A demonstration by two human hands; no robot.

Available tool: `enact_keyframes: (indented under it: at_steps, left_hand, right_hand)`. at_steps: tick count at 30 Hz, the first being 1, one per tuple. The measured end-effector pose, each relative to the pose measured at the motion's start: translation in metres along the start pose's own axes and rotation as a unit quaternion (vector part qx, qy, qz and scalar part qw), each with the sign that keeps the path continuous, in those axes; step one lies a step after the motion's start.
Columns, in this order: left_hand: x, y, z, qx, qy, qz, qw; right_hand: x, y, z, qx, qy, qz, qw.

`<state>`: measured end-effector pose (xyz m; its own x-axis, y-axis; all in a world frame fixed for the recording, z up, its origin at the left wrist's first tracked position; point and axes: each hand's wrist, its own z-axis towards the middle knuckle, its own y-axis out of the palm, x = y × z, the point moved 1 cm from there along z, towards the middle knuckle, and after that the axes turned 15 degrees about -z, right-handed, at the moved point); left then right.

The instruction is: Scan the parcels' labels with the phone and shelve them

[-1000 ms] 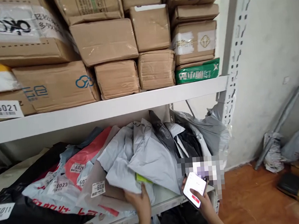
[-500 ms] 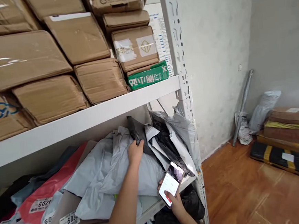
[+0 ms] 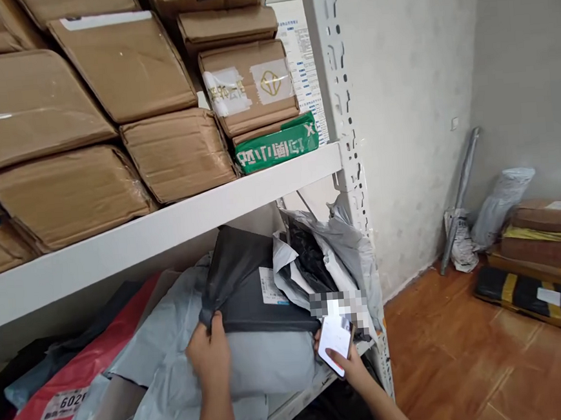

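My left hand (image 3: 208,348) is closed on the near left corner of a dark grey mailer bag (image 3: 246,264), which lies tilted among the parcels with a white label (image 3: 272,287) facing up. Beneath it rest pale grey plastic mailers (image 3: 273,362). In my right hand (image 3: 353,363) is a smartphone (image 3: 337,344) with a lit screen, the thumb lying over its lower part. The phone is close to the right end of the dark bag. Just behind it stand crumpled black and white mailers (image 3: 308,253), partly blurred out.
Cardboard boxes (image 3: 152,65) fill the upper shelf, above its white beam (image 3: 165,225). A perforated metal post (image 3: 345,134) closes the shelf's right end. Numbered parcels, one pink (image 3: 92,354), lie at lower left. More packages (image 3: 530,297) stand on the wooden floor by the wall.
My left hand has pulled the dark grey mailer bag left and toward me, laying it flatter so its label shows. The phone has shifted slightly right in the view.
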<state>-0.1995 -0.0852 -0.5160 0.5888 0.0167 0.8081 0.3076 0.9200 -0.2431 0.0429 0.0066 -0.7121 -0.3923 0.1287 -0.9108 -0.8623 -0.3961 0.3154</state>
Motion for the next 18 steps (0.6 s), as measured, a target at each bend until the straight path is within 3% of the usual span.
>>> enact_keyframes:
  at_steps: [5, 7, 9, 10, 12, 14, 15, 16, 18]
  left_hand:
    - [-0.008, -0.006, -0.022, 0.133, 0.190, -0.057, 0.971]
    - [0.000, -0.009, -0.022, 0.191, 0.226, -0.077, 0.952]
    - [0.014, -0.014, -0.022, 0.217, 0.267, -0.024, 0.939]
    - [0.023, -0.015, -0.024, 0.183, 0.308, 0.030, 0.933]
    - [0.037, -0.009, -0.034, -0.002, 0.410, 0.139, 0.901]
    - [0.040, 0.008, -0.053, -0.211, 0.476, 0.190, 0.832]
    - [0.038, 0.019, -0.063, -0.273, 0.493, 0.206, 0.800]
    - [0.034, 0.033, -0.073, -0.299, 0.504, 0.224, 0.779]
    - [0.024, 0.059, -0.085, -0.292, 0.524, 0.269, 0.754]
  right_hand:
    - [-0.024, -0.015, -0.029, -0.056, 0.070, 0.004, 0.996]
    - [-0.033, -0.018, -0.045, -0.074, 0.132, 0.045, 0.987]
    - [-0.046, -0.021, -0.059, -0.087, 0.196, 0.080, 0.973]
    - [-0.053, -0.023, -0.066, -0.094, 0.221, 0.087, 0.967]
    - [-0.069, -0.029, -0.076, -0.116, 0.265, 0.094, 0.953]
    - [-0.084, -0.033, -0.082, -0.137, 0.292, 0.110, 0.940]
    - [-0.090, -0.034, -0.082, -0.144, 0.295, 0.120, 0.937]
    - [-0.094, -0.034, -0.082, -0.150, 0.291, 0.130, 0.936]
    - [-0.094, -0.029, -0.074, -0.158, 0.266, 0.145, 0.940]
